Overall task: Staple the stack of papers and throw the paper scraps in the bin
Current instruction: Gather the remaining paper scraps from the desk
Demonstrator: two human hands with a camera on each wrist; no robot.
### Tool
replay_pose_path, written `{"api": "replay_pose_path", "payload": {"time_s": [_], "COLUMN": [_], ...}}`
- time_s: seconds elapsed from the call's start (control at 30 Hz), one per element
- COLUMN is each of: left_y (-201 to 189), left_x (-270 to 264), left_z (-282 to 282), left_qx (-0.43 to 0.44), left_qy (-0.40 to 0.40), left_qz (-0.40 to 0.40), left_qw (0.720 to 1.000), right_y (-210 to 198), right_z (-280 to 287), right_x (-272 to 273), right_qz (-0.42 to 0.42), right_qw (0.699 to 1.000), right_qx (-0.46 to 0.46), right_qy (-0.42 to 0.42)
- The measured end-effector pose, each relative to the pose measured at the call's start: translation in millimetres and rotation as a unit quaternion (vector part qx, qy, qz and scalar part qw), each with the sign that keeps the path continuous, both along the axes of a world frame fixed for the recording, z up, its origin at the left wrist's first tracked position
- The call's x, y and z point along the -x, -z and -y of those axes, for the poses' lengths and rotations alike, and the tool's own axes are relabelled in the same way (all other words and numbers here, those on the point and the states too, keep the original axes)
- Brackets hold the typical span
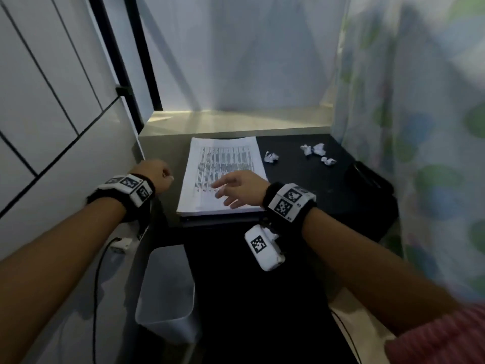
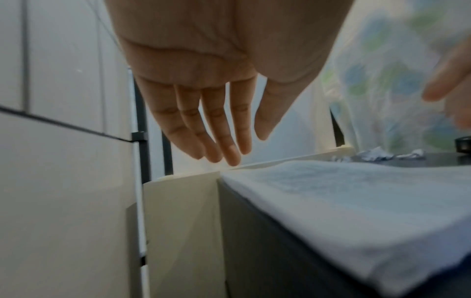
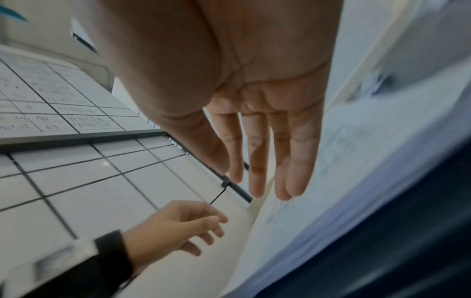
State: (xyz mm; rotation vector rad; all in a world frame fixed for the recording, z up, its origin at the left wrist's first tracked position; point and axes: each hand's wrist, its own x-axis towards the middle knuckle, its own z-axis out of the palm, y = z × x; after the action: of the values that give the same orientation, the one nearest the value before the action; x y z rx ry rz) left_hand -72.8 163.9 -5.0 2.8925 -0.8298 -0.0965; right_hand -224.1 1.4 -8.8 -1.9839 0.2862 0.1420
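A stack of printed papers (image 1: 223, 177) lies on the dark table (image 1: 301, 185), its near edge over the table's front. My right hand (image 1: 231, 190) is spread over the stack's lower part, fingers straight and holding nothing; the right wrist view shows the right hand (image 3: 257, 181) beside the stack (image 3: 331, 181). My left hand (image 1: 160, 174) hovers just left of the stack, empty, and its fingers (image 2: 229, 149) hang relaxed above the table corner. Three crumpled paper scraps (image 1: 271, 156) (image 1: 313, 149) (image 1: 328, 161) lie to the right of the stack. A translucent white bin (image 1: 168, 292) stands on the floor below the table's left side. I see no clear stapler.
A tiled wall (image 1: 52, 101) closes the left side and a floral curtain (image 1: 420, 127) hangs on the right. A pale window ledge (image 1: 236, 122) runs behind the table. A black object (image 1: 367, 174) sits at the table's right edge. A cable (image 1: 98, 285) hangs by the wall.
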Motion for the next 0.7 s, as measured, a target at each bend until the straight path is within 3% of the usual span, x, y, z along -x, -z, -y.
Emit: {"api": "replay_pose_path", "payload": {"time_s": [0.1,0.23,0.47,0.57,0.7], "left_y": [-11,-17,-2,11,24], "left_x": [12,30,47,42,30], "left_z": [42,97,189,223,258], "left_qx": [0.009,-0.001,-0.042,-0.061,-0.071], "left_qy": [0.049,0.101,0.159,0.164,0.148], "left_qz": [0.002,0.001,-0.014,-0.022,-0.033], "left_qw": [0.999,0.995,0.986,0.984,0.986], "right_y": [-4,-8,-1,14,27], "right_z": [54,120,194,204,202], "right_x": [16,42,67,61,39], "right_qz": [-0.011,-0.047,-0.164,-0.194,-0.156], "right_qw": [0.991,0.953,0.905,0.909,0.933], "right_qx": [0.128,0.288,0.353,0.341,0.31], "right_qy": [0.031,0.079,0.174,0.14,0.095]}}
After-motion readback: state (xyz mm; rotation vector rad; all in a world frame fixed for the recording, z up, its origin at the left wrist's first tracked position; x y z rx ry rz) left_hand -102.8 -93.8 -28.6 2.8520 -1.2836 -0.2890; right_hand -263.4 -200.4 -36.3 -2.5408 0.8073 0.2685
